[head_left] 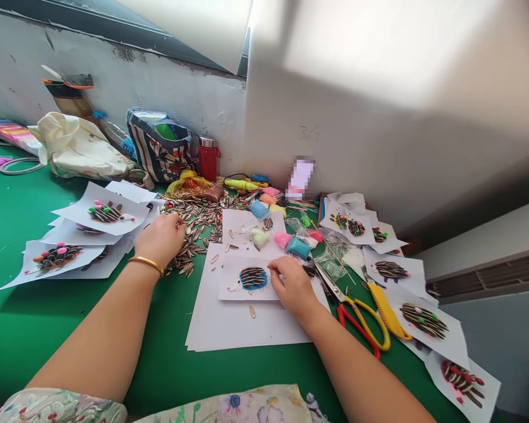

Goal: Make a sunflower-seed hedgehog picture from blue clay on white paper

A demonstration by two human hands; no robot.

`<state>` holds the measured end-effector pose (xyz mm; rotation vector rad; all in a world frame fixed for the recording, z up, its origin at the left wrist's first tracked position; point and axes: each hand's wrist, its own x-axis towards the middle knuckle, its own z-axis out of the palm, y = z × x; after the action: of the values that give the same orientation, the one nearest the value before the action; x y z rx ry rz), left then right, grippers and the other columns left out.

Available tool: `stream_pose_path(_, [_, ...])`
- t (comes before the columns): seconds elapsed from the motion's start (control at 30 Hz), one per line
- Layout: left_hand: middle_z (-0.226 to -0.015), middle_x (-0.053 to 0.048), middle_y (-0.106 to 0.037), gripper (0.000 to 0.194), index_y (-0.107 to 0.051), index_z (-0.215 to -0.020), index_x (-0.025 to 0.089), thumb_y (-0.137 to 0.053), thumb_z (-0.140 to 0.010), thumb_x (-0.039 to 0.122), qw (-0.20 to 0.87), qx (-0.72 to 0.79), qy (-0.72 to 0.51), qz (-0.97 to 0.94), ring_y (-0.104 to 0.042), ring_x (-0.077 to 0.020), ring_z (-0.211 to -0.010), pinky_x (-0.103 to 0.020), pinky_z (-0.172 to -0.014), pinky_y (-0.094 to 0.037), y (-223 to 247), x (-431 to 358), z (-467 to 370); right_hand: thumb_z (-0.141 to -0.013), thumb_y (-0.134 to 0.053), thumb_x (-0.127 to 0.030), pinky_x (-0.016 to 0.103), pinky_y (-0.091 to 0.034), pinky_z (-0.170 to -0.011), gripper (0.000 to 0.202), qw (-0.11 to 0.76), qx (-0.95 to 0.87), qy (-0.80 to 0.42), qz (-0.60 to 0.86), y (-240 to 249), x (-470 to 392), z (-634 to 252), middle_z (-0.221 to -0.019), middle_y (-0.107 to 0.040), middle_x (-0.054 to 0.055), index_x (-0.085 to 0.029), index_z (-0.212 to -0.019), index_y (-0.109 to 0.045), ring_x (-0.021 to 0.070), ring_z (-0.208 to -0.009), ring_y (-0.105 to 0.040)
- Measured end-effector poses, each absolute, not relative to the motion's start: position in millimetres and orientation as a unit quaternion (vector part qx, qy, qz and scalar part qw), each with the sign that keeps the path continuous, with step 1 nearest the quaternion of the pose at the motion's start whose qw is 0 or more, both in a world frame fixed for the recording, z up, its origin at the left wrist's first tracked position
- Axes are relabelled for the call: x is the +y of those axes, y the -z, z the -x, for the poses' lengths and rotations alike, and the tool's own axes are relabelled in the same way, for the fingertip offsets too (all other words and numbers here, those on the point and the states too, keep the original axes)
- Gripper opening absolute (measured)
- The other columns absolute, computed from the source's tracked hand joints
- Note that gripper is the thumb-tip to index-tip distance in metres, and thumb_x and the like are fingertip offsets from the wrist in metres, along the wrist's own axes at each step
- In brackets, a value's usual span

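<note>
Table (167,358), green top, w/ ff. items:

1. Card (229,271), white, bearing blue hedgehog (253,278) w/ striped seeds on its back; flat on paper stack (247,329), mid-table, twd near edge. A few loose seeds on stack around it.
2. R hand (291,286): fingers bent, touching card's R edge; grip, can't tell if pinching it.
3. L hand (161,239): fingertips at near L side of seed pile (198,217); grip, can't tell if together or on a seed.
4. Clay packs (298,247), asst. colours, beyond card, twd far edge.
5. Scissors (335,288), red & yellow handles, R of stack; yellow comb (385,311) just beside.
6. Finished cards, two lots: L group (79,211), L of pile; R group (412,270), along R edge.
7. Far edge, by wall: cream bag (77,144), striped bag (152,147), red flask (208,161).
</note>
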<state>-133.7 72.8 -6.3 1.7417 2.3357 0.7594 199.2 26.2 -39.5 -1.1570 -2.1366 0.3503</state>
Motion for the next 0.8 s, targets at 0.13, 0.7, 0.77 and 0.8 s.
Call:
stream_pose_path(0.13, [-0.111,-0.025,-0.062,0.035,-0.066,-0.099,0.016,-0.053,-0.085,0.044,0.054,0.811,-0.113,-0.571,-0.06,-0.0431,-0.098,-0.051,-0.081,-0.043,15,79,151,-0.089,-0.048,-0.012,0.034,-0.045,-0.082,0.016,0.336,-0.821,-0.139,0.441,40,26,-199,-0.089,-0.065,0.006,-0.02,-0.092,-0.062,0.021,-0.088,-0.059])
stream_pose_path(0.7, [-0.107,-0.021,-0.061,0.047,-0.056,-0.115,0.012,-0.032,-0.095,0.047,-0.041,0.737,0.031,-0.674,-0.066,-0.0362,-0.091,-0.041,-0.071,-0.047,19,58,119,-0.089,-0.053,-0.014,0.032,-0.044,-0.079,0.012,0.324,-0.822,-0.148,0.444,40,26,-197,-0.085,-0.065,0.005,-0.02,-0.088,-0.064,0.0197,-0.084,-0.058])
stream_pose_path(0.77, [-0.102,-0.021,-0.063,0.039,-0.057,-0.109,0.013,-0.03,-0.096,0.037,-0.039,0.737,0.022,-0.675,-0.066,-0.035,-0.087,-0.039,-0.069,-0.046,19,64,117,-0.089,-0.053,-0.014,0.032,-0.044,-0.079,0.012,0.325,-0.822,-0.148,0.444,39,26,-197,-0.085,-0.065,0.005,-0.019,-0.088,-0.064,0.0195,-0.084,-0.058])
stream_pose_path(0.8, [-0.1,-0.02,-0.064,0.036,-0.058,-0.105,0.014,-0.03,-0.096,0.034,-0.034,0.74,0.009,-0.672,-0.066,-0.0343,-0.086,-0.038,-0.068,-0.045,17,68,118,-0.089,-0.053,-0.014,0.032,-0.044,-0.079,0.012,0.327,-0.821,-0.149,0.444,39,25,-197,-0.085,-0.065,0.005,-0.019,-0.088,-0.064,0.0195,-0.084,-0.058])
